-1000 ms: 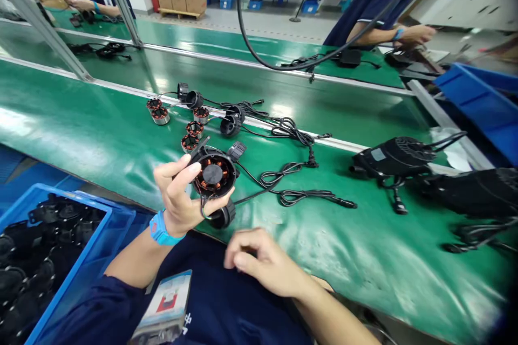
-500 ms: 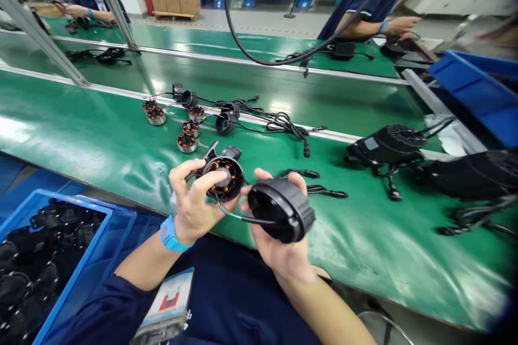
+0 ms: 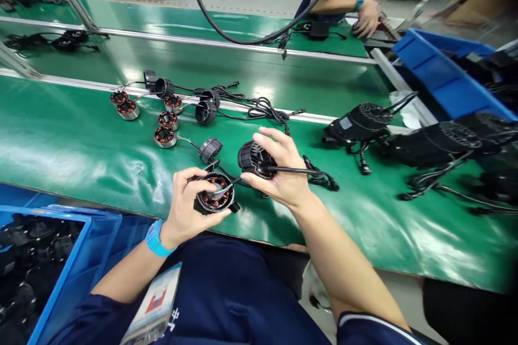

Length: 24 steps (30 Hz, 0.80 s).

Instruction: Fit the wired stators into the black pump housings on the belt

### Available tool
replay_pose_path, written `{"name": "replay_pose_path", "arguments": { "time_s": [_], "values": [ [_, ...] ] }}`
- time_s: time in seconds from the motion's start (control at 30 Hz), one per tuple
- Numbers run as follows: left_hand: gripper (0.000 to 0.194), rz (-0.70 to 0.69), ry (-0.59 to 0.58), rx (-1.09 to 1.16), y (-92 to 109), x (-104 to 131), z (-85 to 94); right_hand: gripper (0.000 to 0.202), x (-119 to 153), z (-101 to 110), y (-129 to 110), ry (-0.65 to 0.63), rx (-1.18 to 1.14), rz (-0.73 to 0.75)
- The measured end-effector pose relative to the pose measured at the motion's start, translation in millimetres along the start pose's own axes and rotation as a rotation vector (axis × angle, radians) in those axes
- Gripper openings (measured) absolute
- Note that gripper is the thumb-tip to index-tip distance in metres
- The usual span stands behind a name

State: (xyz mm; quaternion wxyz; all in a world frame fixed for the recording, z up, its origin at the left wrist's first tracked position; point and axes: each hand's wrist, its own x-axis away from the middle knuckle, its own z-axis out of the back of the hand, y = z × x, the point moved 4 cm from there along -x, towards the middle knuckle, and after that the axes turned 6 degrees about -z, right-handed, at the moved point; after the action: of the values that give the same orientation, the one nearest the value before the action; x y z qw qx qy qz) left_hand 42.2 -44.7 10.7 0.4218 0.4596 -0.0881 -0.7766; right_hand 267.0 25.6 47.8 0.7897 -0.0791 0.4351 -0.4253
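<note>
Facing inward, the left hand (image 3: pixel 184 207) clasps a round housing (image 3: pixel 222 203), the right hand (image 3: pixel 288 175) a ribbed cap (image 3: pixel 251 159).

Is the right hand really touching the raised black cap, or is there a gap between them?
Touching. The head view shows the right hand holding the cap, its thumb against the lower side and its fingers at the top.

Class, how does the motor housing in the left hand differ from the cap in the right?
The motor housing shows an open face with copper windings; the cap shows its ribbed outside. The housing has a short stub, while a thick cable leaves the cap. Both are black and rounded.
</note>
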Motion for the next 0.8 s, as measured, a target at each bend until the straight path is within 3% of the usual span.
{"name": "replay_pose_path", "arguments": {
  "time_s": [0.1, 0.2, 0.33, 0.47, 0.67, 0.8],
  "values": [
    [0.037, -0.083, 0.039, 0.009, -4, 4, -0.3, 0.078, 2, -2, 2, -0.052, 0.071, -0.083],
    [0.033, -0.157, 0.036, 0.016, -5, 3, -1.0, 0.076, 0, -2, -1, -0.119, -0.027, -0.11],
    [0.028, -0.266, -0.067, 0.064, -4, -4, -3.6, 0.068, -1, -4, -16, -0.275, -0.228, -0.121],
    [0.028, -0.373, -0.17, 0.116, -4, -9, -3.4, 0.071, 2, -11, -26, -0.458, -0.25, -0.139],
    [0.015, -0.475, -0.182, -0.143, -7, -14, 14.4, 0.067, 5, -9, -16, -0.429, -0.18, -0.134],
    [0.015, -0.506, -0.329, -0.098, -14, -21, 20.1, 0.075, 5, -11, -13, -0.39, -0.165, -0.133]
  ]
}}
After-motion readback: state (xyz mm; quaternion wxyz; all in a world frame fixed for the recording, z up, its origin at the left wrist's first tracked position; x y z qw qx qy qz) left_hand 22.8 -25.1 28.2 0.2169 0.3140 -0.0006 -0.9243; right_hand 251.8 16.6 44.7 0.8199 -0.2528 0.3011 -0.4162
